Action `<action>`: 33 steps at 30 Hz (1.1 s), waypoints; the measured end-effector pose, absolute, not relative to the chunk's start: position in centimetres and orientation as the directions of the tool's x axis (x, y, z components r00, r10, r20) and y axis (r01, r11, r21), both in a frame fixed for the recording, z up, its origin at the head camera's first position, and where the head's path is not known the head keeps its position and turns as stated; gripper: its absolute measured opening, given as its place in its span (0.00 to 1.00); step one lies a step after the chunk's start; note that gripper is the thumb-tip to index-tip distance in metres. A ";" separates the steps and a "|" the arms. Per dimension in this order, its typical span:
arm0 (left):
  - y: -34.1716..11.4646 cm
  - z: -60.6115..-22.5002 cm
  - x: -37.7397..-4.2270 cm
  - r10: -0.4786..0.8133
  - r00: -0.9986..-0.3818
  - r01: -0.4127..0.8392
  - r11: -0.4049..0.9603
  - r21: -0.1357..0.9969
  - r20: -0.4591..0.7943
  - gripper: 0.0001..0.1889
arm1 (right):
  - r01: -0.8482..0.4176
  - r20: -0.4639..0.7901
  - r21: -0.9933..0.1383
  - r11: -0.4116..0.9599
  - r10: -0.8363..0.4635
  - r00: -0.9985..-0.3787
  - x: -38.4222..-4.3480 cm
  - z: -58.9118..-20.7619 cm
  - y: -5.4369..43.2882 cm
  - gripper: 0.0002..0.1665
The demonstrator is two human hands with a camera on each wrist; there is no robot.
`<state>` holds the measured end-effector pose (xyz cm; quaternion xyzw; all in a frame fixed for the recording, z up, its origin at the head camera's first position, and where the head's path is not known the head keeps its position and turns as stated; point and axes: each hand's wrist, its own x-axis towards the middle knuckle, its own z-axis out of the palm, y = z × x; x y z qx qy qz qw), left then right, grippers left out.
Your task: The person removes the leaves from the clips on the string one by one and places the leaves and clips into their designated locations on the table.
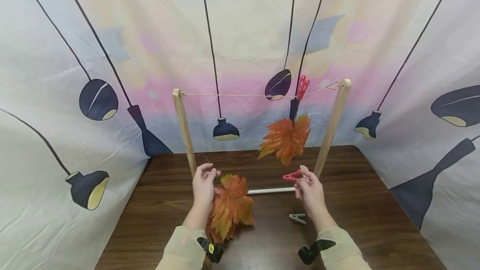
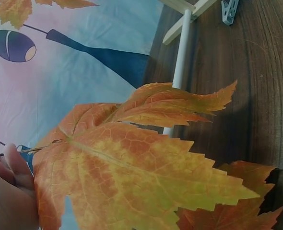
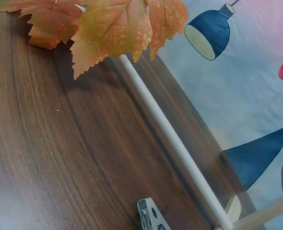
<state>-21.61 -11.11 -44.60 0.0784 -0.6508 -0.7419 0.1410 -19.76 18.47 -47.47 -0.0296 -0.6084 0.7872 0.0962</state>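
My left hand [image 1: 205, 184] pinches the thin stem of an orange artificial maple leaf [image 1: 233, 205], which hangs beside the fingers over the table. The left wrist view shows this leaf [image 2: 127, 167] up close, with part of another maple leaf [image 2: 232, 211] beneath it. In my right hand [image 1: 310, 188] is a red clothespin [image 1: 291, 176], gripped between thumb and fingers. A second orange maple leaf [image 1: 286, 138] hangs from the string [image 1: 240, 95] near its right end, under red clothespins [image 1: 302, 87]. On the table below the right hand lies a grey clothespin [image 1: 298, 218].
Two wooden posts [image 1: 183, 128] [image 1: 333, 124] carry the string, and a white rod [image 1: 271, 191] runs low between them. The stand is on a dark wooden table [image 1: 262, 245]. Behind it hangs a cloth backdrop [image 1: 247, 32] printed with lamps.
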 end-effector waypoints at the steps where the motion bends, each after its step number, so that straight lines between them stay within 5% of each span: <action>1: -11.2 -44.6 -21.6 -0.309 -0.949 0.107 -0.116 0.987 0.066 0.09 | -0.115 0.070 -0.964 -0.239 0.188 -0.980 -19.7 -47.6 18.5 0.18; 33: -14.0 -47.1 -20.4 -0.414 -0.910 0.101 -0.172 0.980 0.021 0.11 | 0.019 -0.041 -0.992 -0.128 0.176 -0.983 -18.9 -50.7 19.1 0.20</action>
